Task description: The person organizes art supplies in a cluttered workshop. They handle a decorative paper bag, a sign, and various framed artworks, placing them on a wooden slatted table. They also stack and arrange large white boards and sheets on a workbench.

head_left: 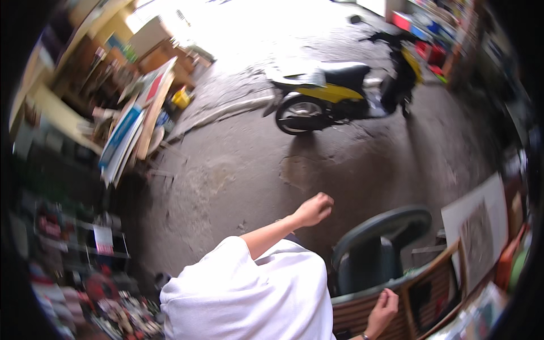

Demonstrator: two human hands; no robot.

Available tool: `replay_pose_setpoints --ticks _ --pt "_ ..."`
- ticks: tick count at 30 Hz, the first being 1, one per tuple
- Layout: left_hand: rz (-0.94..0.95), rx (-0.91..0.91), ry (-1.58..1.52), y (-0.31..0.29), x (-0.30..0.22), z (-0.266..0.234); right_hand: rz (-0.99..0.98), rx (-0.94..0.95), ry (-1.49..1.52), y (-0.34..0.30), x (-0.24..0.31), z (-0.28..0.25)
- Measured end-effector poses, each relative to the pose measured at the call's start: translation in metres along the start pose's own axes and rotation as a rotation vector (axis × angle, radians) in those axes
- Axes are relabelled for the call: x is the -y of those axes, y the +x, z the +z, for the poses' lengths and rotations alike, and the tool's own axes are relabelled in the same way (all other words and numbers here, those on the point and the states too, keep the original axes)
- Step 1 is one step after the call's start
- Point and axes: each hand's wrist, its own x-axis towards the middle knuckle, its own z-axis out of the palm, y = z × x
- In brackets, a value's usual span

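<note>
Fingers (pixel 325 199) of the left hand (pixel 315 210) are loosely curled toward the palm; the palm is turned from view, so whether they close on anything small I cannot tell. That forearm slants up and across from the short sleeve of a creased white shirt (pixel 255 289), the hand held over rough, stained concrete floor (pixel 226 192). Lower down, the right hand (pixel 383 310) points upward with its fingers bent and partly spread, nothing seen between them, a band (pixel 365 336) at the wrist. It is before the slatted wood frame (pixel 354 314); contact cannot be told. Just beyond that frame is the chair (pixel 378 222), dark green, smooth, with a rounded, looped back, nearest thing to both hands. Right of it leans a pale flat board (pixel 479 221) bearing a dull brown print. Farther off, a yellow and black scooter (pixel 345 90) stands upright. Flat panels (pixel 122 139) slant at left, their markings too blurred to read.
</note>
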Motion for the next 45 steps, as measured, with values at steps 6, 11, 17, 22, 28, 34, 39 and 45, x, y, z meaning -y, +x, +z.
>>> replay_pose_setpoints --ticks 6,11,17,22,28,34,39,45 --pt "-0.914 0.263 -0.035 -0.192 0.224 -0.043 -0.37 0.343 -0.002 0.094 0.14 0.093" --pt "-1.586 0.208 0.109 -0.337 0.321 -0.146 -0.351 0.38 0.068 0.148 0.241 0.18" --pt "-1.44 -0.372 -0.204 -0.296 0.369 -0.241 -0.347 0.616 0.057 0.196 0.269 0.357" --pt "-1.256 -0.526 -0.352 -0.213 0.383 -0.274 -0.136 1.068 -0.165 0.208 0.192 0.476" --pt "-1.055 -0.282 -0.348 -0.217 0.409 -0.278 0.423 1.36 -0.342 0.232 0.026 0.566" --pt "-2.082 -0.765 -0.574 -0.27 0.438 -0.294 0.568 1.504 -0.284 0.378 0.125 0.725" --pt "-1.81 -0.962 -0.712 -0.246 0.486 -0.344 -0.556 1.09 -0.316 0.53 0.435 0.907" --pt "-1.555 -0.995 -0.781 -0.147 0.601 -0.422 -0.69 1.045 0.108 0.571 0.747 1.048"
